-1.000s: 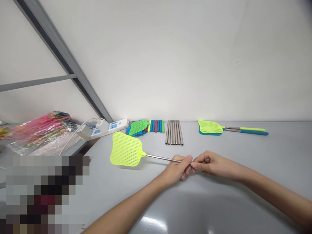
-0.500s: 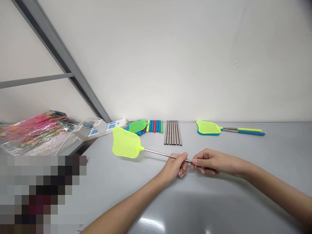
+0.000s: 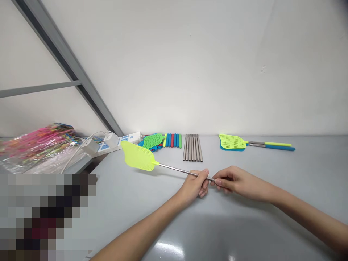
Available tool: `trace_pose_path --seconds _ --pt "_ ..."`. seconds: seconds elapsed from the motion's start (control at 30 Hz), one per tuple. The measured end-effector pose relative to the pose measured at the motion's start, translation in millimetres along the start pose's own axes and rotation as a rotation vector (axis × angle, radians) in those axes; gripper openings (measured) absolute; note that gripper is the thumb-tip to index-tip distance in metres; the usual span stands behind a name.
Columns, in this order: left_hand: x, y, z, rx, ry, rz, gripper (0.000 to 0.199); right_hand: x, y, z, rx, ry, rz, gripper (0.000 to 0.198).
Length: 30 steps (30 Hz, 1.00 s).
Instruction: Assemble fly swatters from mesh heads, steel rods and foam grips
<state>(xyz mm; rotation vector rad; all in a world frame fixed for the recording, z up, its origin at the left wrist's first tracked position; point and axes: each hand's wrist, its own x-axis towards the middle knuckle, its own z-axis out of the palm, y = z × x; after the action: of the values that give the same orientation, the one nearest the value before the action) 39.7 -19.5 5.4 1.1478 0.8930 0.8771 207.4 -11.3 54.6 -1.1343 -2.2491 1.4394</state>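
A yellow fly swatter (image 3: 140, 156) is held above the table, its slightly blurred mesh head to the left and its thin metal rod slanting down to the right. My left hand (image 3: 196, 184) is closed round the rod. Just right of it, my right hand (image 3: 231, 181) pinches the rod's near end between thumb and fingers. What lies inside my right palm is hidden. Beyond my hands lie a row of metal tubes (image 3: 193, 148) and a row of coloured handles (image 3: 173, 140). A green swatter head (image 3: 153, 141) tops a pile of heads left of the handles.
Two whole fly swatters, a yellow one (image 3: 277, 144) and a blue one (image 3: 280, 148), lie together at the back right. White power strips (image 3: 127, 139) with plugs and cables sit at the back left, beside plastic-wrapped colourful items (image 3: 40, 145). A wall borders the grey table (image 3: 272, 224).
The swatter's head has shifted slightly left and up and turned a little. My right hand's fingers have drawn in on the rod. A yellow-green sliver under my right wrist no longer shows.
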Motion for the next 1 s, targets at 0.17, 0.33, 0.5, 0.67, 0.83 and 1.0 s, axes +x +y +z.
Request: trace_pose_path --seconds 0.17,0.33,0.5,0.67,0.83,1.0 --pt "-1 0 1 0.072 -0.017 -0.015 0.048 0 0 3 -0.005 -0.006 0.013 0.03" --pt "-1 -2 0 0.15 -0.035 -0.001 0.049 2 6 2 0.054 -0.032 0.022 0.028" --pt "-1 -3 -1 0.18 -0.036 0.016 0.05 4 10 5 0.061 -0.023 0.027 0.03" --pt "-1 -3 0 0.173 -0.019 0.004 0.05 6 10 12 0.055 0.063 0.057 0.037" --pt "-1 -2 0 0.156 -0.006 -0.009 0.05 6 5 15 0.081 0.057 0.068 0.043" --pt "0 -3 -1 0.172 -0.014 0.0 0.051 7 7 13 0.118 0.014 0.11 0.046"
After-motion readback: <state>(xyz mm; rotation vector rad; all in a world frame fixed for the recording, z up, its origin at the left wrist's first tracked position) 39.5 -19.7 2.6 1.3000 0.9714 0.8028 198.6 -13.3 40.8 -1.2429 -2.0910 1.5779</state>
